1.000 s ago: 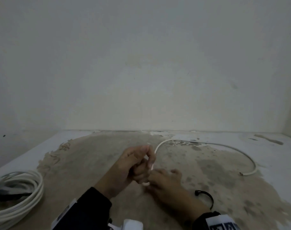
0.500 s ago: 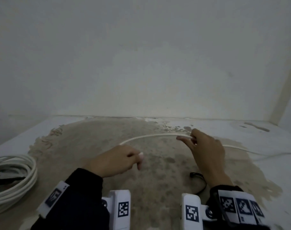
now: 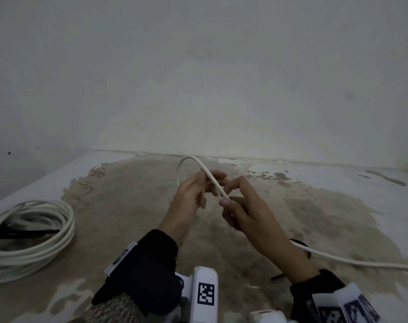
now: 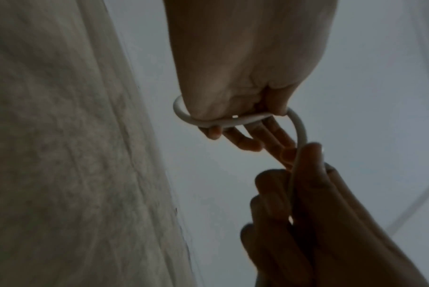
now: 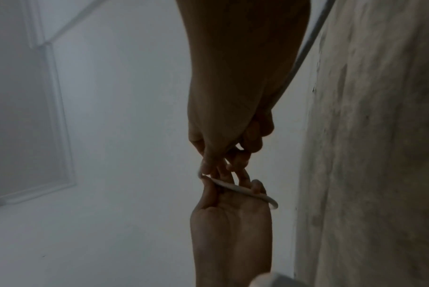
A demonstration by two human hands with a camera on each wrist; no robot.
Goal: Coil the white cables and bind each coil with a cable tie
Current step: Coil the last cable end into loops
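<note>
A loose white cable (image 3: 212, 180) arches in a small loop above my two hands, held over the stained floor. My left hand (image 3: 193, 194) grips the cable near its end, and the cut end sticks out below its fingers. My right hand (image 3: 240, 208) pinches the cable between thumb and fingers just right of that loop. From under the right wrist the rest of the cable (image 3: 361, 262) trails off right across the floor. In the left wrist view the cable's loop (image 4: 235, 121) curves round the left hand's fingers. In the right wrist view the cable (image 5: 243, 189) crosses the left hand's fingers.
A finished coil of white cable (image 3: 28, 238) with black ties across it lies on the floor at the left. A black cable tie (image 3: 300, 247) lies partly hidden under my right wrist. A pale wall stands close behind the stained floor (image 3: 128, 206).
Half a second ago my hands were apart with the cable stretched between them. Now the right hand has come back to the left, bending the cable into a small raised loop.
</note>
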